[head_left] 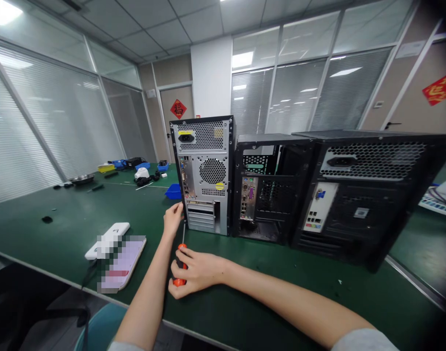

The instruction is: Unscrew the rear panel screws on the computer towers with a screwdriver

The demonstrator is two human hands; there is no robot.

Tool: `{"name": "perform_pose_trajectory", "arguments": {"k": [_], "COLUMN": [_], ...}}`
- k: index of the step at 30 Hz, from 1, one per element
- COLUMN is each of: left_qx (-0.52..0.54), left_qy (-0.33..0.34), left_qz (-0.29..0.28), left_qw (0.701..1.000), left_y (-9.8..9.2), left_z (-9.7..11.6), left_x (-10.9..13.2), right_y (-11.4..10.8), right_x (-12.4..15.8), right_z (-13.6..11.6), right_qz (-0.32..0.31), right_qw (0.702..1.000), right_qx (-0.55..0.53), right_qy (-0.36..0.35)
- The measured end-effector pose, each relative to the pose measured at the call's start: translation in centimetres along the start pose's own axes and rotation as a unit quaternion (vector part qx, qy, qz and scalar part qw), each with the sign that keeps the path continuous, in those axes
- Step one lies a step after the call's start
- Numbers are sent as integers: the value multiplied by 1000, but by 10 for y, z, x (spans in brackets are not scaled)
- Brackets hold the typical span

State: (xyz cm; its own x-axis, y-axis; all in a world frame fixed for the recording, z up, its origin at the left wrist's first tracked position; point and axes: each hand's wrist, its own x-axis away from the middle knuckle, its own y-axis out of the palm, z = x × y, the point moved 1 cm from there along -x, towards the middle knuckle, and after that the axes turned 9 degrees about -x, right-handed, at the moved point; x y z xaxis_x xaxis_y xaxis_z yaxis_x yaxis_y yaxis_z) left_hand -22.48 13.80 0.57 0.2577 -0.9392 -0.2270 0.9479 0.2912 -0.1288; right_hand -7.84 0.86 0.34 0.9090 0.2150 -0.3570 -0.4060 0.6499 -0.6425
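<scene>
Three computer tower cases stand in a row on a green table (62, 219), rear panels facing me. The left one is a grey-backed case (204, 173). My left hand (172, 218) rests against its lower left rear edge, fingers curled on the corner. My right hand (193, 270) is closed round the red-orange handle of a screwdriver (181, 258). The thin shaft points up toward the case's bottom left corner, close to my left hand.
A black case (270, 187) with its side open and a larger black case (369, 195) stand to the right. A phone and a white device (115, 234) lie at the table's front left. Blue bins (173, 191), cables and tools sit at the far left.
</scene>
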Motion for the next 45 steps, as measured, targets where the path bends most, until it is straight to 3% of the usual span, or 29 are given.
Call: {"name": "perform_pose_trajectory", "arguments": {"k": [6, 18, 36, 45], "left_qx": [5, 89, 107, 122], "left_qy": [12, -72, -81, -98], "left_qz": [-6, 2, 0, -37], "left_qw": [1000, 993, 991, 987], "left_y": [2, 2, 2, -4], "left_z": [-4, -1, 0, 5], "left_x": [0, 4, 5, 4], "right_y": [8, 17, 24, 26], "right_x": [-3, -5, -9, -24], "right_z": [-2, -2, -6, -6], "right_qz": [-2, -8, -5, -5], "right_qw": [1000, 1000, 999, 997], "right_qx": [-2, -8, -6, -16], "right_qy": [4, 14, 50, 80]}}
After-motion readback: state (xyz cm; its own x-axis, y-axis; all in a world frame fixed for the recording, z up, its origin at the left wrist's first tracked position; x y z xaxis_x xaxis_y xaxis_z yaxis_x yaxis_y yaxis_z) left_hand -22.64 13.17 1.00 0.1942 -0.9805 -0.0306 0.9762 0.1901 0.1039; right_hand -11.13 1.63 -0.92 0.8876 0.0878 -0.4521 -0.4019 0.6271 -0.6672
